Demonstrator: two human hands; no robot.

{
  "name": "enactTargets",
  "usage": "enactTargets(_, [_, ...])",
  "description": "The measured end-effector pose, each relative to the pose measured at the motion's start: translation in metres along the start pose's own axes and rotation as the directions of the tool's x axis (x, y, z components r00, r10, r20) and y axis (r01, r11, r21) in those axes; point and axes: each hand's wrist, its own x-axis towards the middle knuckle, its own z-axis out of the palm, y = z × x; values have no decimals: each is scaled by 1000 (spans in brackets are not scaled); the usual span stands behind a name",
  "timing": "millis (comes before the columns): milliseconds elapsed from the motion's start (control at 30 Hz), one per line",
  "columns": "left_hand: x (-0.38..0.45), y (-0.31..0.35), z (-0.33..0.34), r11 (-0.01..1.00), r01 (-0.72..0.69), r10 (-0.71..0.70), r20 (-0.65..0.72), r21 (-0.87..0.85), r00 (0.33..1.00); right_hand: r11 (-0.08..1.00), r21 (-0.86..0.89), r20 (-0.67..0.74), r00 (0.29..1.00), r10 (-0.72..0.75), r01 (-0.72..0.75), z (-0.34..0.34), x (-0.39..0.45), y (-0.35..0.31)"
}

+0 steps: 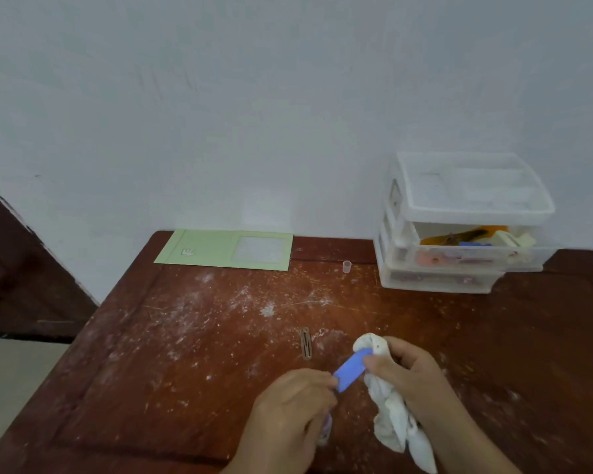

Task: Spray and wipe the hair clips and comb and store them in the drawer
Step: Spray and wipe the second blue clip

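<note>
My left hand (290, 408) pinches the near end of a flat blue hair clip (351, 368) above the table's front middle. Something pale, partly hidden, also pokes out under that hand. My right hand (409, 376) grips a white cloth (391, 415) and presses it against the clip's far end. A brown snap hair clip (306, 343) lies on the wood just behind the hands. At the back right stands a clear plastic drawer unit (459, 268); its middle drawer (473, 251) is pulled out and holds an orange item and other small accessories.
The scratched brown wooden table (192, 336) carries a green card folder (226, 249) at the back against the white wall, and a small clear cap (347, 266) left of the drawers. The table's left edge drops to the floor.
</note>
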Motion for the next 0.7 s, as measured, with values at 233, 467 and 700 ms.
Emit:
enactTargets(233, [11,25,1,208,727,-785,332,-654,523,989,142,-54,998,-28,35,8,-3,1])
enactTargets(467, [23,31,-9,59,633,-826,319,-772,465,956,232,-130,980,-152,179,15,4,11])
enactTargets(700, [31,24,-12,283,590,-793,162,-756,588,218,-617,328,499,-802,756,25,10,17])
